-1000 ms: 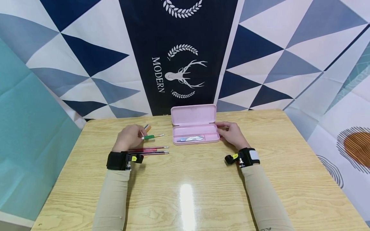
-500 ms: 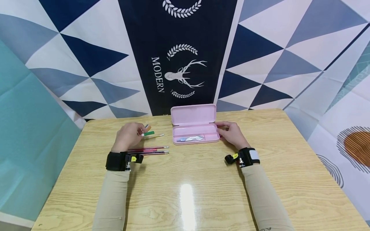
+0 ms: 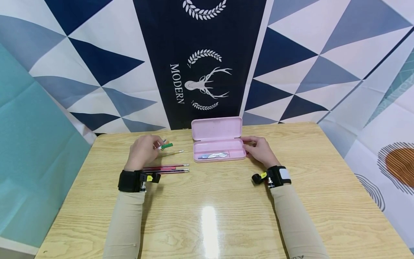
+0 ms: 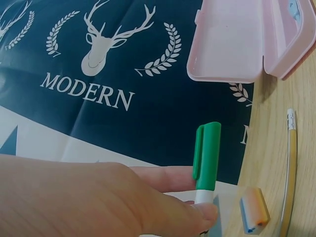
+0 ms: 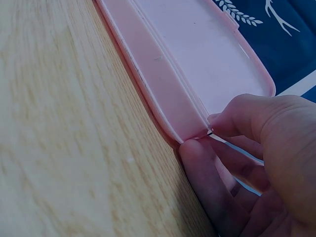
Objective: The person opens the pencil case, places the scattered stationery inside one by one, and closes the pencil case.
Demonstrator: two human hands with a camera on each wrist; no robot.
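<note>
My left hand [image 3: 143, 151] pinches a green-capped marker [image 4: 208, 158] by its white barrel, thumb on one side and fingers on the other. Close below it in the left wrist view lie an orange and blue eraser [image 4: 256, 210] and a yellow pencil [image 4: 290, 163] with a white eraser end. The pink pencil case [image 3: 216, 130] stands with its lid up at the back of the table. A slim light-blue and silver item [image 3: 213, 155] lies in its front compartment. At the case's right end, my right hand [image 3: 261, 150] grips the corners between thumb and fingers.
Several dark and red pencils [image 3: 174, 171] lie side by side near my left wrist, beside a pinkish-red piece [image 3: 168, 168]. A patterned cloth [image 3: 200, 43] hangs behind the wooden table [image 3: 181, 216], right at its back edge.
My left hand has moved slightly up and away with the marker, whose green cap no longer overlaps the yellow pencil and now tilts upward. The right hand and pencil case stay in place.
</note>
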